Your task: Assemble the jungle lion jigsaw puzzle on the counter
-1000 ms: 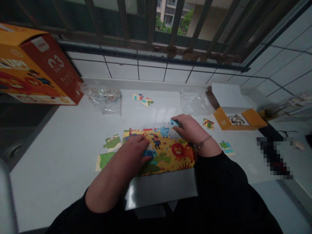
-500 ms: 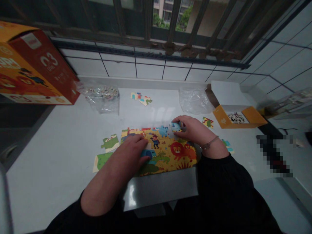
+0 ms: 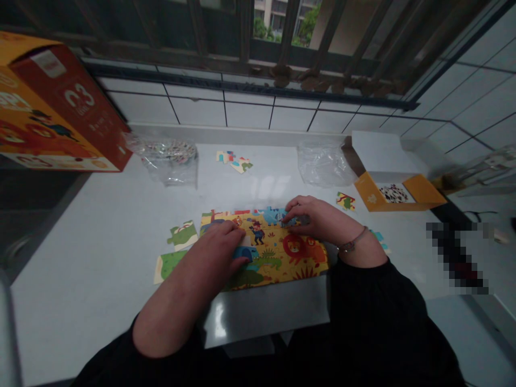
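Note:
A jigsaw puzzle [image 3: 269,263] with lions, a crocodile and a figure in blue lies on the counter before me. My left hand [image 3: 221,244] rests on its left part, thumb apart from the fingers, covering some of the picture. At the upper right edge, my right hand [image 3: 305,212] has thumb and fingertips closed round a blue puzzle piece [image 3: 295,220], which lies low against its neighbours. Left of the puzzle are loose green pieces [image 3: 184,235], partly behind my left forearm.
Several loose pieces [image 3: 234,160] lie towards the wall, another piece [image 3: 345,201] to the right. A bag of pieces [image 3: 171,156] and a large orange box [image 3: 76,107] stand left. At right are a crumpled plastic bag [image 3: 322,163] and an open orange box [image 3: 403,193].
My right hand has lowered the blue piece and turned its fingers down onto the puzzle's upper right. My left hand has stayed in place. The view has shifted slightly.

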Tool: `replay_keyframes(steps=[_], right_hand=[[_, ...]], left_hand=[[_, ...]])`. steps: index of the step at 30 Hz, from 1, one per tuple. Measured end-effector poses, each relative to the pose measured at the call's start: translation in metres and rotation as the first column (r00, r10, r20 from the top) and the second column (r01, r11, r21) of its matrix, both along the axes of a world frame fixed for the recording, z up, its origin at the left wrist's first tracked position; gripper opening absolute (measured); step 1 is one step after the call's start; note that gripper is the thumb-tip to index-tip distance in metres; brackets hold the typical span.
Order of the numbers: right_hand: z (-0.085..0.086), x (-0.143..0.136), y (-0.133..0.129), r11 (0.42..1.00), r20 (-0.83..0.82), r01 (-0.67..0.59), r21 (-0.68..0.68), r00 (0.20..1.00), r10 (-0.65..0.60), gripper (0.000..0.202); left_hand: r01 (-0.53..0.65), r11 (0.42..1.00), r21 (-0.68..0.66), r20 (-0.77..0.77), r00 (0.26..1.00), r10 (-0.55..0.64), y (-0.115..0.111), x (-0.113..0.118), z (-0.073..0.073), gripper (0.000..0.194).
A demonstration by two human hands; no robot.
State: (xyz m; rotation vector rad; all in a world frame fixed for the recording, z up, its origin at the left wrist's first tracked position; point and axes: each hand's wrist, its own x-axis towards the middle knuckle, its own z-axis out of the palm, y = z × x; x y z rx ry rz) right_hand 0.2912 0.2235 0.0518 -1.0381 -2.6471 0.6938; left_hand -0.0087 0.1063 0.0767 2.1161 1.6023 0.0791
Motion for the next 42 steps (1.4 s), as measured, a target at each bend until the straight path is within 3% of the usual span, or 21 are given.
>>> replay_keyframes(steps=[7,13,17,19,22,26,28,30,32,34,36,39,42], right_hand=[[0.001,-0.008,-0.005,0.998,0.038,-0.009,0.061,0.999,0.006,0.026],[0.001,-0.012,-0.006,0.996,0.030,-0.016,0.083,0.999,0.014,0.023],[0.006,-0.010,-0.006,0.987,-0.055,0.115,0.112,0.992,-0.109,0.022],[0.009,-0.007,-0.006,0.946,-0.140,0.271,0.178,0.958,-0.249,0.018],[0.015,0.001,-0.006,0.823,-0.303,0.510,0.248,0.848,-0.434,0.014],[0.018,0.013,-0.006,0.639,-0.498,0.746,0.188,0.633,-0.593,0.019],[0.018,0.014,-0.007,0.626,-0.538,0.769,0.128,0.584,-0.608,0.019],[0.017,0.007,-0.010,0.696,-0.527,0.715,0.071,0.619,-0.582,0.019],[0.016,-0.004,-0.014,0.805,-0.486,0.592,0.040,0.715,-0.502,0.018],[0.014,-0.018,-0.020,0.917,-0.428,0.399,0.027,0.833,-0.350,0.016],[0.013,-0.031,-0.026,0.986,-0.377,0.163,-0.025,0.912,-0.160,0.016],[0.011,-0.048,-0.036,0.981,-0.334,-0.086,-0.175,0.942,0.023,0.026],[0.009,-0.057,-0.043,0.966,-0.260,-0.118,-0.231,0.964,0.055,0.026]], left_hand=[[-0.007,1.000,-0.002,-0.023,1.000,0.007,0.000,0.001,0.000,0.027],[0.010,0.999,0.042,0.029,0.999,-0.012,-0.003,-0.007,-0.008,0.029],[-0.038,0.998,0.044,0.058,0.998,0.035,-0.005,-0.019,-0.011,0.040],[-0.055,0.998,0.015,0.024,0.998,0.055,-0.005,-0.021,-0.008,0.047],[-0.045,0.999,-0.013,-0.005,0.999,0.044,-0.004,-0.021,-0.003,0.043],[-0.024,1.000,0.015,0.010,1.000,0.024,-0.004,-0.021,-0.009,0.037],[-0.013,0.998,0.054,0.034,0.999,0.011,-0.005,-0.024,-0.016,0.040],[-0.017,0.997,0.081,0.065,0.998,0.011,-0.007,-0.026,-0.022,0.045],[-0.037,0.997,0.072,0.100,0.995,0.029,-0.008,-0.026,-0.026,0.051],[-0.051,0.998,0.031,0.122,0.991,0.047,-0.008,-0.024,-0.027,0.053],[-0.044,0.999,-0.014,0.134,0.990,0.046,-0.007,-0.020,-0.026,0.053],[-0.034,0.999,-0.028,0.169,0.985,0.038,-0.005,-0.013,-0.026,0.051],[-0.006,1.000,0.006,0.224,0.975,0.005,-0.003,-0.005,-0.029,0.052]])
